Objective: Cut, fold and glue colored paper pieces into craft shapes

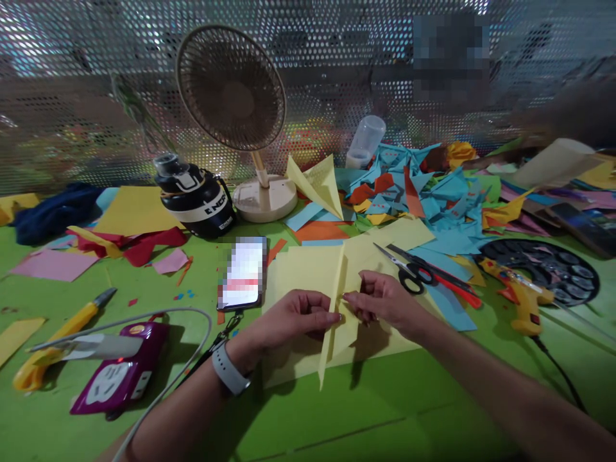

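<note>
A folded piece of pale yellow paper (pixel 332 321) stands on edge between my two hands. My left hand (pixel 301 316) pinches it from the left, thumb on the near face. From the right, my right hand (pixel 380 300) holds its side with the fingers drawn together. Flat yellow sheets (pixel 298 359) lie on the green table beneath both hands. Just beyond my right hand are scissors (pixel 409 269) with black handles. A lit phone (pixel 243 273) lies to the left of the sheets.
Behind stand a fan (pixel 264 192), a black jug (pixel 199 205) and a heap of blue folded paper (pixel 433 192). A purple device (pixel 125 372) and yellow cutter (pixel 62 333) lie left; a yellow glue gun (pixel 527 308) and black round tray (pixel 572 276) lie right.
</note>
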A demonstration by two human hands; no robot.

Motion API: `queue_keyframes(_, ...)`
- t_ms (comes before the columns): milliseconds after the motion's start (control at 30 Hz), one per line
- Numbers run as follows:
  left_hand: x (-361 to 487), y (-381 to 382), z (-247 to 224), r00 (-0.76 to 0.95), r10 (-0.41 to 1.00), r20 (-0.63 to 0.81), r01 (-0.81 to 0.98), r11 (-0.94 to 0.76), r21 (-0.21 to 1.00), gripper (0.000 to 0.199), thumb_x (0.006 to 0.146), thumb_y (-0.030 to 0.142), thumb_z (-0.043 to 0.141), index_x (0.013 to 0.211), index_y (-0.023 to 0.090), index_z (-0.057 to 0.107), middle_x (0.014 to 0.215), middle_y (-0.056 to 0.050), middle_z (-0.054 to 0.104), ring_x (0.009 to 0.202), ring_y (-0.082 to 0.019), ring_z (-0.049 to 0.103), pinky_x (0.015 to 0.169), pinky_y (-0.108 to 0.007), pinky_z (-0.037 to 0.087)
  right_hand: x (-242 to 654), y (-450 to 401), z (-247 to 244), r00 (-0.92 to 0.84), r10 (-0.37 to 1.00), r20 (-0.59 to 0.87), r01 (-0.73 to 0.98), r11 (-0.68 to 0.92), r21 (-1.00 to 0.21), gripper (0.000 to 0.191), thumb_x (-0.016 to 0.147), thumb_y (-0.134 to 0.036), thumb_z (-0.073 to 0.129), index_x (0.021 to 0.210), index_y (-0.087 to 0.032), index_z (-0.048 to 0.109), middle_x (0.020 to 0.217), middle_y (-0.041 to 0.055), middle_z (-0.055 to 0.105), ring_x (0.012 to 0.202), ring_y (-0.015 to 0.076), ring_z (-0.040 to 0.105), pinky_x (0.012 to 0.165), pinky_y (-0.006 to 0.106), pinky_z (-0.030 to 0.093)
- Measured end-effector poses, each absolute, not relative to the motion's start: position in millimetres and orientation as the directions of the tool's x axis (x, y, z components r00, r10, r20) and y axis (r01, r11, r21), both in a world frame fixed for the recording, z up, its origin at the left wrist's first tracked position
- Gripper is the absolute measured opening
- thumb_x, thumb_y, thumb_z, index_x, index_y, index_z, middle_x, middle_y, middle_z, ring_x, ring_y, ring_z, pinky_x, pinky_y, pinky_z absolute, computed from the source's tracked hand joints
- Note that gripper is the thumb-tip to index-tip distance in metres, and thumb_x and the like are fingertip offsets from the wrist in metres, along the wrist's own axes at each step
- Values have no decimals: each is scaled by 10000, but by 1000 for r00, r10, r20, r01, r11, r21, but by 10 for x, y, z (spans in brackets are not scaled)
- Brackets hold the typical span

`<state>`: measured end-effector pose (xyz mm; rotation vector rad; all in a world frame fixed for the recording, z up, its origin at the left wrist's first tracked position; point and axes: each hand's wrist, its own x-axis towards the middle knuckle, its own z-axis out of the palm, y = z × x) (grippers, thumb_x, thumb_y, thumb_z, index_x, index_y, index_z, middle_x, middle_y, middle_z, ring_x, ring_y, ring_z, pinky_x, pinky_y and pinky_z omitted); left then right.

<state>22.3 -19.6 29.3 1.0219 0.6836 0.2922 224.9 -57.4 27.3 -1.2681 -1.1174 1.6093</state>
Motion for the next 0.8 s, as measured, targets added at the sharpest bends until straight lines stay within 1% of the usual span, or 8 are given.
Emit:
queue_keyframes(67, 226, -205, 305, 763, 525, -377, 103, 477, 873, 261, 750, 354, 769, 693, 137, 636, 558, 63, 494, 490, -44, 360, 495, -199, 273, 2242, -574, 271, -191, 931, -311, -51, -326, -944, 346, 656, -403, 787, 704, -154, 552, 548, -60, 566, 423, 43, 482, 427, 179, 402)
queue_keyframes(167, 227, -202, 301, 747, 548, -376, 130, 436, 891, 257, 741, 365, 769, 748, 140, 644, 567, 62, 489, 504, -51, 350, 493, -206, 234, 2235, -571, 263, -166, 928, -333, -78, -349, -934, 312, 652, -395, 767, 687, -151, 577, 483, -60, 556, 400, 49, 472, 402, 176, 391)
queue_keyframes(333, 224, -176, 272, 703, 594, -391, 184, 379, 907, 302, 737, 434, 742, 785, 148, 658, 630, 38, 534, 531, -70, 376, 497, -218, 256, 2240, -570, 267, -129, 930, -345, -103, -359, -928, 286, 650, -380, 740, 622, -170, 548, 457, -48, 567, 388, 65, 492, 382, 181, 397)
queue_keyframes(433, 222, -164, 266, 677, 619, -398, 202, 363, 910, 311, 746, 451, 723, 800, 151, 663, 632, 39, 531, 524, -70, 359, 488, -219, 244, 2243, -576, 287, -123, 926, -358, -95, -370, -924, 284, 643, -374, 741, 602, -168, 549, 468, -41, 577, 396, 67, 507, 393, 185, 415)
queue_keyframes(500, 218, -160, 270, 681, 614, -400, 219, 350, 911, 287, 762, 438, 707, 788, 155, 666, 603, 48, 506, 509, -68, 332, 481, -221, 233, 2247, -579, 293, -139, 920, -367, -82, -380, -921, 282, 637, -375, 744, 593, -164, 561, 471, -34, 585, 395, 68, 509, 399, 191, 423)
queue_keyframes(600, 205, -155, 273, 710, 587, -389, 233, 326, 916, 268, 775, 423, 693, 790, 155, 680, 609, 39, 518, 519, -74, 343, 488, -226, 241, 2259, -581, 279, -172, 907, -383, -63, -399, -915, 279, 635, -382, 738, 579, -155, 585, 466, -25, 591, 386, 66, 507, 401, 192, 418)
queue_keyframes(700, 185, -145, 264, 739, 561, -374, 236, 304, 923, 264, 786, 417, 685, 815, 154, 689, 642, 26, 543, 542, -80, 367, 503, -227, 256, 2271, -580, 255, -200, 894, -402, -38, -417, -908, 280, 647, -385, 730, 573, -144, 607, 463, -21, 595, 390, 64, 516, 413, 187, 416)
queue_keyframes(800, 164, -133, 260, 756, 544, -364, 247, 278, 928, 272, 811, 417, 663, 858, 150, 688, 629, 36, 514, 536, -78, 340, 500, -226, 241, 2271, -577, 242, -216, 886, -411, -26, -426, -904, 277, 654, -390, 731, 592, -141, 624, 459, -21, 600, 376, 68, 515, 396, 187, 402)
